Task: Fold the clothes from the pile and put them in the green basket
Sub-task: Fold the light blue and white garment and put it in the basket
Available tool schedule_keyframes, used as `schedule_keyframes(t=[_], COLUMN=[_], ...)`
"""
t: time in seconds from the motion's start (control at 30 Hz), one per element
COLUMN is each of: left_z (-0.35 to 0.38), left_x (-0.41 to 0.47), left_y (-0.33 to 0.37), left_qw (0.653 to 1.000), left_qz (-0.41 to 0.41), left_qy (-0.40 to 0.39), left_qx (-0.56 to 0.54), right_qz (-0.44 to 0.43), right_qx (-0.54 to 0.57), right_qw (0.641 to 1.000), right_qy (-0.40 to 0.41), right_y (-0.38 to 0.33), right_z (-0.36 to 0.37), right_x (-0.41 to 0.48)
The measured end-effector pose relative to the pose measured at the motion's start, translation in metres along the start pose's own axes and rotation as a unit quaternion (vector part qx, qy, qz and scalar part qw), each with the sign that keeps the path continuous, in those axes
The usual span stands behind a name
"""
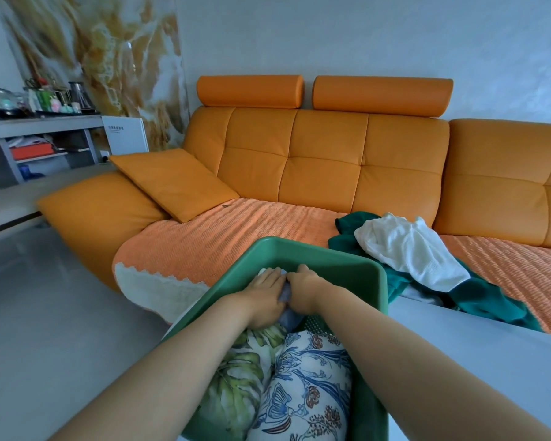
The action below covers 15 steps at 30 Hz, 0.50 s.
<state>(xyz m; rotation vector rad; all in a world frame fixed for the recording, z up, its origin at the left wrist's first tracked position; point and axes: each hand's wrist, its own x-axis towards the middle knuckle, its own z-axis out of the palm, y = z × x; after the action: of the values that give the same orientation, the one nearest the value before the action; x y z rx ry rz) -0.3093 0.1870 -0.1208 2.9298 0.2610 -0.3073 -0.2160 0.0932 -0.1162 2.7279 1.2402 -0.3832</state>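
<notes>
1. Grey-blue folded cloth (288, 315) is inside the green plastic basket (303, 251), at the far end. Only a narrow strip shows between the two hands; that strip runs near-to-far, and its full outline is hidden.
2. Left-hand grip (264, 296): palm down on the left part of the cloth, fingers mostly straight and pointing away toward the sofa, pressing rather than wrapping.
3. Right-hand grip (306, 291): fingers curled down over the cloth's right and far part, clamped on it. The two hands almost touch, with the cloth between and under them.
4. The basket's long axis runs from the wearer toward the sofa, and its far corner reaches the seat edge. What it stands on cannot be told.
5. Nearer in the basket, below the hands: a green leaf-print folded garment (236, 380) on the left and a white garment with blue floral print (306, 377) on the right, side by side and touching.
6. The pile is on the seat, just right of the basket's far rim: a crumpled white garment (411, 249) lies on top of a dark green garment (481, 300).
7. Orange leather sofa (325, 160) with an orange knit seat cover (236, 230); open seat lies left of the pile.
8. A pale grey surface (474, 351) borders the basket's right wall.
</notes>
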Motion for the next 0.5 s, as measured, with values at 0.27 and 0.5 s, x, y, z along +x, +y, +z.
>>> schedule_keyframes(t=[0.27, 0.5], left_z=[-0.011, -0.001], left_x=[-0.044, -0.061], left_y=[-0.004, -0.014], left_qw=[0.995, 1.000], left_qz=[-0.008, -0.024], left_qy=[0.091, 0.016], left_qx=[0.031, -0.007], right_qz=[-0.032, -0.040], right_qx=[0.068, 0.045], right_qw=[0.995, 0.998], right_qy=[0.070, -0.022], right_y=[-0.015, -0.021], right_z=[0.002, 0.012], right_x=[-0.005, -0.002])
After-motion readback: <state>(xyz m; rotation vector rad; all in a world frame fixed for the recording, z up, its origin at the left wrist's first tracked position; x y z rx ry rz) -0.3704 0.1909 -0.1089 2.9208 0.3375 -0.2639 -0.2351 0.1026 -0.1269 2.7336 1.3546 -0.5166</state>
